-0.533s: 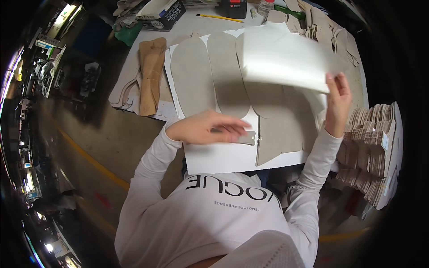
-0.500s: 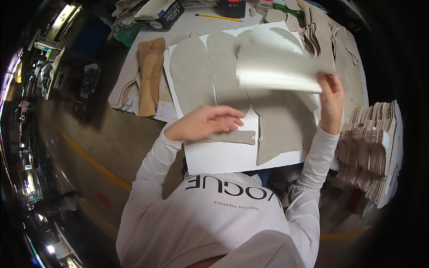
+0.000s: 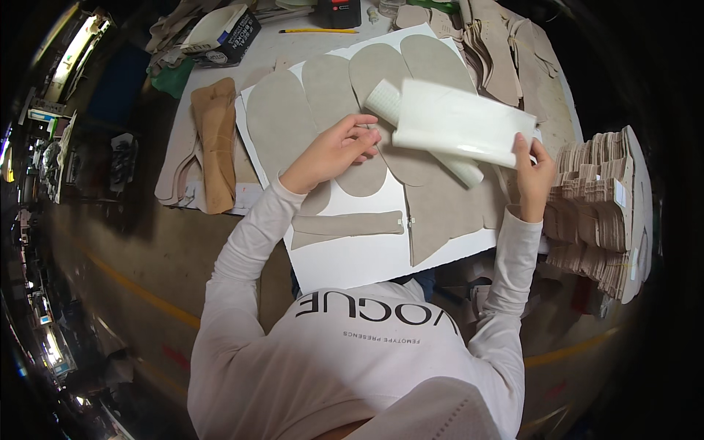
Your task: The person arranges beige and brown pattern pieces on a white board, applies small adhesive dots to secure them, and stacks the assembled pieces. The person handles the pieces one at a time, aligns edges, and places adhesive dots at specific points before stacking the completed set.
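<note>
Head view: at the near side of a white backing (image 3: pixel 330 268), a narrow grey strip (image 3: pixel 348 224) lies beside larger grey cutouts (image 3: pixel 279 117). Over them, the person's right hand (image 3: pixel 534 172) pinches one end of a glossy white sheet (image 3: pixel 462 125), while the left hand (image 3: pixel 334 152), fingers half curled and apparently holding nothing, hovers just beside the opposite end. A pale roll (image 3: pixel 468 171) slants beneath the sheet. Gripped at one end only, the sheet could curl back or swing; its trailing edge or the roll might nudge the cutouts, if they lie loose. Farther off sit a brown bundle (image 3: pixel 214 147) and a yellow pencil (image 3: pixel 319 31).
</note>
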A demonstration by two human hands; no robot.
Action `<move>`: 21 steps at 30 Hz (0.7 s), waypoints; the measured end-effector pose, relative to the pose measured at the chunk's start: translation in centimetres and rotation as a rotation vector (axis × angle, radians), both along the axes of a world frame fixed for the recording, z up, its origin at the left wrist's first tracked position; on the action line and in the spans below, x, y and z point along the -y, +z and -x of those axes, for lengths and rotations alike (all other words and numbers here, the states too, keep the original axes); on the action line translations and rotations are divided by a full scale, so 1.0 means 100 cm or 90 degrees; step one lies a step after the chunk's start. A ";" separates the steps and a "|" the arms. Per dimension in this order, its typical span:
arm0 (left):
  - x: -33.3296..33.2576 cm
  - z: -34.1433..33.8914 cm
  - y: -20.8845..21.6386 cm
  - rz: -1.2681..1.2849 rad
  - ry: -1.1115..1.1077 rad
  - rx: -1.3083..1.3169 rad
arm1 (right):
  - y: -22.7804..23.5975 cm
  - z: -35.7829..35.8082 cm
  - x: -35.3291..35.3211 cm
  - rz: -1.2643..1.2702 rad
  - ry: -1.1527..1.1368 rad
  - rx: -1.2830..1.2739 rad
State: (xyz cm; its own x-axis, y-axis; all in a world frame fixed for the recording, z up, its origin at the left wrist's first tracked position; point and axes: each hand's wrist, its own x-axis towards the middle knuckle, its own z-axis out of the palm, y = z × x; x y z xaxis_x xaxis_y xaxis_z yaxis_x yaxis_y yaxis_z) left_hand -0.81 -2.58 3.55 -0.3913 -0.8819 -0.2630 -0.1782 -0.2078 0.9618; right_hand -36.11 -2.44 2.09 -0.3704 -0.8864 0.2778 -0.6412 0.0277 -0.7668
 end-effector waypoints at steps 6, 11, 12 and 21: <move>0.014 0.011 -0.021 0.151 0.132 0.077 | 0.016 0.002 -0.006 0.217 0.009 0.256; 0.076 0.031 -0.032 0.455 0.122 0.297 | 0.013 -0.009 0.008 0.174 0.023 0.359; 0.083 0.035 -0.031 0.422 0.094 0.282 | 0.014 -0.009 0.009 0.150 0.026 0.391; 0.047 0.025 -0.003 0.528 0.112 0.498 | 0.020 -0.005 0.006 0.004 0.154 0.429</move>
State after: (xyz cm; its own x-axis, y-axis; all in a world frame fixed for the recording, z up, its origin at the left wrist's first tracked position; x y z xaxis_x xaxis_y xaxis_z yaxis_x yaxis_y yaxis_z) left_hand -3.33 -7.30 3.25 -0.2317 -0.9231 0.3070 -0.8175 0.3559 0.4528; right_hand -35.56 -3.05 4.13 -0.2563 -0.9645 0.0637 -0.0158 -0.0617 -0.9980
